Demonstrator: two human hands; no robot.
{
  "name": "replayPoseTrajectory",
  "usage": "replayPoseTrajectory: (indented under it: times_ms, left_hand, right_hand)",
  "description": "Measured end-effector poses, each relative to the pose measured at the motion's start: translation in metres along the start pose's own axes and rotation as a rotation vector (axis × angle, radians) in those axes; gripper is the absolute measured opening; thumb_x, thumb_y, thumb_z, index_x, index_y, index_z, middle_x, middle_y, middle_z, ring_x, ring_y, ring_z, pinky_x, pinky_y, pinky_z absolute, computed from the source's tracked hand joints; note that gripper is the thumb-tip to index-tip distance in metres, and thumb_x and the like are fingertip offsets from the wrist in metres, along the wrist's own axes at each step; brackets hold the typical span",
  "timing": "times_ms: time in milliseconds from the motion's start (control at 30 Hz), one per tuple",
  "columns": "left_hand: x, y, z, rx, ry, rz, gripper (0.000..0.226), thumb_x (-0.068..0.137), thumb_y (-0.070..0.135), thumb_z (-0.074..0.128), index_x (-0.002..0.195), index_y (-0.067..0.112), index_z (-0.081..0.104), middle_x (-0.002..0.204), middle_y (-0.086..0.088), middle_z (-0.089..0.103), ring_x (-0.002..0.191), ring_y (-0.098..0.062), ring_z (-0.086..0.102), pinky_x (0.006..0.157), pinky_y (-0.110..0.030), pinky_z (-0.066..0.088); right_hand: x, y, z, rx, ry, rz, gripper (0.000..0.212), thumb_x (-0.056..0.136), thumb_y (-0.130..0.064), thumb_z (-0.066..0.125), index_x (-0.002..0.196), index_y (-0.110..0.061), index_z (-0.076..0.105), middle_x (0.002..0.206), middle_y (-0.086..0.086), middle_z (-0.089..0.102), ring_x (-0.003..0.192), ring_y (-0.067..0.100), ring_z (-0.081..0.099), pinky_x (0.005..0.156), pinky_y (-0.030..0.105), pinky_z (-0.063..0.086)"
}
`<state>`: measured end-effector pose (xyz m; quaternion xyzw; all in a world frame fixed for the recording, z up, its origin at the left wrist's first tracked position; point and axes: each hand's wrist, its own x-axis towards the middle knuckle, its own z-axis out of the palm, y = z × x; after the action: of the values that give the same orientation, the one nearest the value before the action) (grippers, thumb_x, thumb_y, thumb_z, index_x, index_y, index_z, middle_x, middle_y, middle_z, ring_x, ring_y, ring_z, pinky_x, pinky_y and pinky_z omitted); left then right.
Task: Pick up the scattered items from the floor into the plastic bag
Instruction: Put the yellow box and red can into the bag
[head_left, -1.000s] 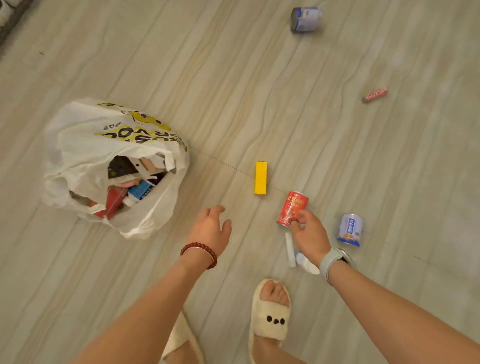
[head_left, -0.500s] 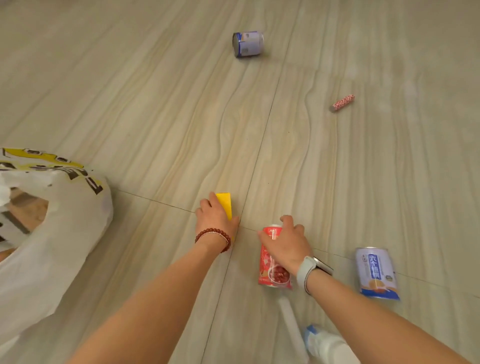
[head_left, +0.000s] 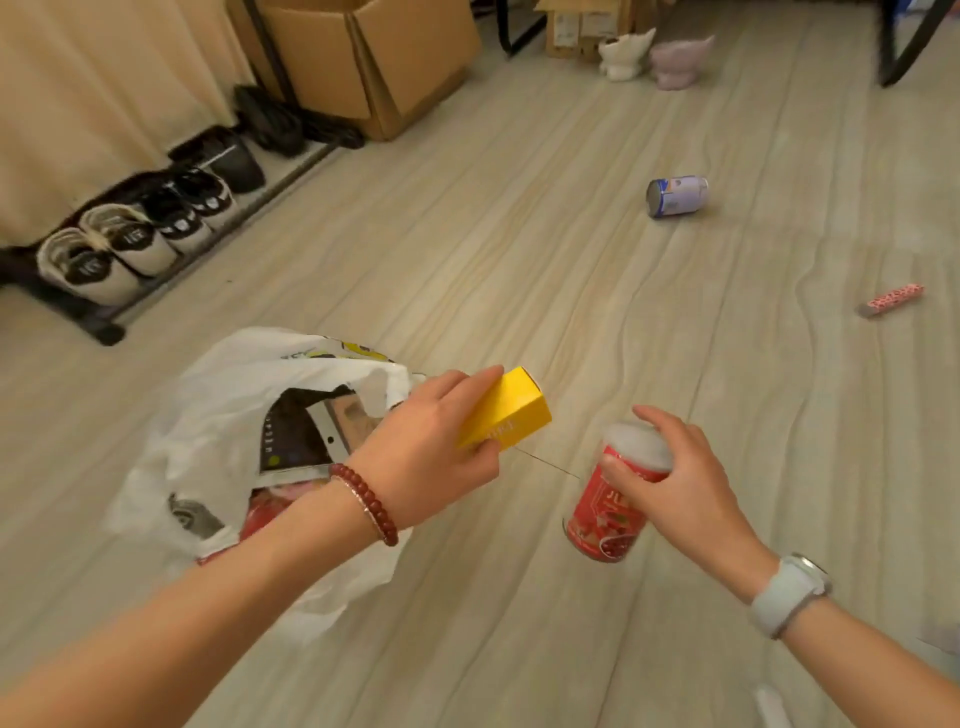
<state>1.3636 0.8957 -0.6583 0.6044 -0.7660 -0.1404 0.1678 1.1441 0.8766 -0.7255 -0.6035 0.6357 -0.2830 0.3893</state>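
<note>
While gripped, yellow box (head_left: 506, 410) in left hand (head_left: 431, 457).

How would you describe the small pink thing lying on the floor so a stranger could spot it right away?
Start from the pale wood-grain floor and look to its far right edge, beyond the blue and white can lying on its side. There lies the pink stick, alone. Unlike the round cans, it is thin, long and covered in a red-and-pink pattern.

A home (lived-in): shoe rack (head_left: 130, 244), cardboard boxes (head_left: 374, 57).
</note>
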Motion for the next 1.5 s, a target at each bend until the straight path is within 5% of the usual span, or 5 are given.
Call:
replayPoseTrajectory:
  times_ms: [433,867,1133,1300,1500]
  left_hand:
    - [-0.128,-0.111,-0.04,0.141,0.232,-0.263,0.061,0.073,0.042,0.048,0.123,0.006,0.054,0.098,-0.014,0.067,0.085,-0.031,0.063,0.07,-0.032,0.049]
    - [-0.111,-0.159,0.043,0.428,0.104,-0.245,0.031,0.053,0.036,0.083,0.08,0.026,0.069,0.078,0.011,0.073,0.074,-0.017,0.066,0.073,-0.029,0.034]
    - [-0.122,-0.168,0.037,0.385,0.505,-0.32,0.046,0.076,0.043,0.049,0.117,0.023,0.051,0.126,-0.008,0.052,0.116,-0.024,0.038,0.09,-0.038,0.025]
    - [-0.122,-0.205,0.015,0.175,0.21,-0.74,0.101,0.069,0.069,0.052,0.145,0.027,0.001,0.156,-0.006,-0.002,0.143,-0.028,-0.004,0.113,-0.049,0.003]
    - [-0.118,-0.216,0.011,0.189,0.21,-0.704,0.084,0.081,0.051,0.055,0.145,0.025,0.007,0.156,-0.008,0.002,0.143,-0.028,0.002,0.115,-0.048,0.01]
  right_hand:
    - [-0.017,-0.163,0.077,0.185,-0.094,-0.715,0.058,0.065,-0.046,0.054,0.118,-0.024,0.047,0.104,-0.017,0.035,0.099,-0.019,0.04,0.089,-0.003,0.029]
    - [0.03,-0.127,0.146,-0.962,-0.408,-0.843,0.066,0.077,-0.048,0.058,0.134,-0.022,0.037,0.126,0.008,0.044,0.117,0.025,0.042,0.1,0.038,0.025]
    - [0.04,-0.122,0.162,-0.817,-0.481,-0.814,0.064,0.08,-0.049,0.056,0.137,-0.027,0.035,0.127,0.004,0.043,0.119,0.022,0.04,0.099,0.034,0.028]
    - [0.037,-0.109,0.18,-0.887,-0.42,-0.823,0.062,0.082,-0.053,0.051,0.137,-0.029,0.034,0.134,0.0,0.043,0.126,0.02,0.034,0.099,0.034,0.023]
    - [0.044,-0.111,0.195,-0.938,-0.268,-0.846,0.044,0.088,-0.041,0.051,0.127,-0.02,0.045,0.132,0.0,0.047,0.122,0.021,0.038,0.094,0.034,0.028]
